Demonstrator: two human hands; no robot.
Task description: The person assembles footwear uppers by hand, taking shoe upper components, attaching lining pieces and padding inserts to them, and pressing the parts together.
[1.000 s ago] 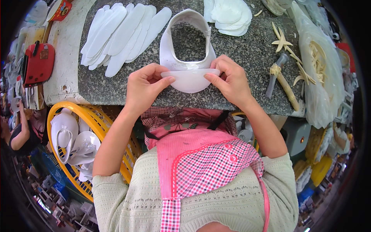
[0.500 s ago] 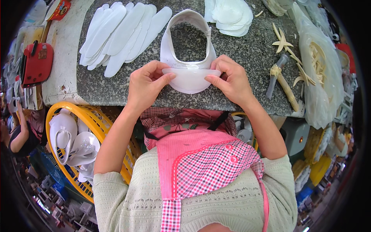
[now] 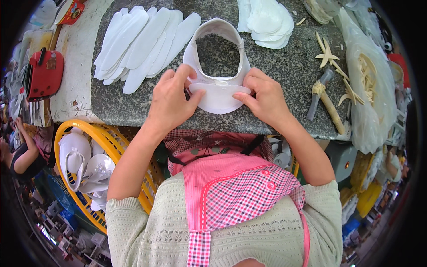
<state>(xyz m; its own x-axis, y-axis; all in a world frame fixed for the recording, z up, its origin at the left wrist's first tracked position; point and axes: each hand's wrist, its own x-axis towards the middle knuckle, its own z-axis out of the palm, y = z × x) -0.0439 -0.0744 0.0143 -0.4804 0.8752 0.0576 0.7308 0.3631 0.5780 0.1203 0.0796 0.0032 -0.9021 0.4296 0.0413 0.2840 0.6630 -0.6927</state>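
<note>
- Left hand (image 3: 171, 100): thumb and fingers pinching left end of white curved piece (image 3: 220, 98).
- Right hand (image 3: 267, 95): same pinch, right end.
- Piece lies against toe of white shoe upper (image 3: 191, 58), by table's (image 3: 133, 107) near edge, mid-width.
- Hammer (image 3: 332, 111): near-right corner.
- White flat strips (image 3: 147, 40): toward left edge.

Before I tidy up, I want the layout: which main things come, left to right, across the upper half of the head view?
Red case, long white pieces, held white piece, rounded white pieces, wood-handled tool, plastic bag.
</note>
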